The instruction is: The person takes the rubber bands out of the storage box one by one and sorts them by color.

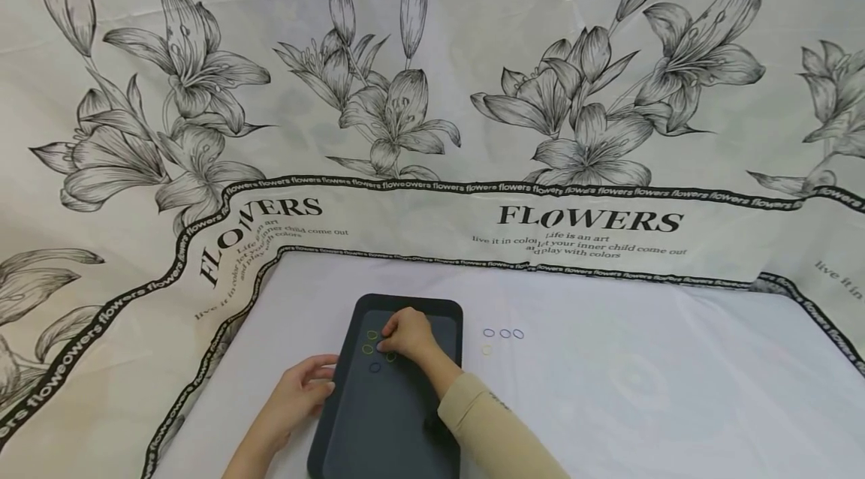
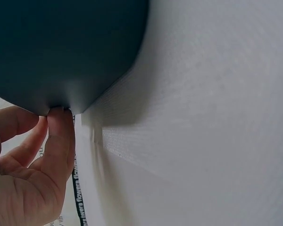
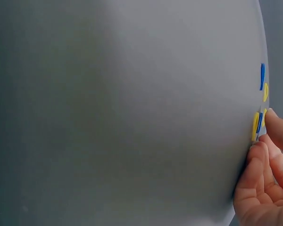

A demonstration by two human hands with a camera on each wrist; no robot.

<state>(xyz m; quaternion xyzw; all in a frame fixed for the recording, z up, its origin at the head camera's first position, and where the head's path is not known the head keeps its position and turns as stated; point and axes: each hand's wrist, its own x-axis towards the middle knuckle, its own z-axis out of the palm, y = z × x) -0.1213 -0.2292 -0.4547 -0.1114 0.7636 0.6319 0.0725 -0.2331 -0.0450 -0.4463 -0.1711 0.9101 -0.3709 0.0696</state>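
Note:
A dark tray (image 1: 399, 419) lies on the white table, and my left hand (image 1: 293, 400) grips its left rim. The left wrist view shows thumb and fingertips (image 2: 60, 115) against the tray's edge. Over the tray's far part, my right hand (image 1: 411, 334) pinches a small blue ring (image 3: 259, 123) low at the surface. Yellow rings (image 1: 368, 349) surround the fingertips on the tray, and another blue ring (image 1: 375, 368) lies just nearer. Part of the held ring is hidden by the fingers.
Right of the tray, three blue rings (image 1: 505, 333) lie in a row on the white tablecloth (image 1: 608, 389), with one pale yellow ring (image 1: 486, 350) below them. A flower-printed cloth (image 1: 432, 141) hangs behind the table. A dark round shape (image 1: 435, 428) shows beside the right sleeve.

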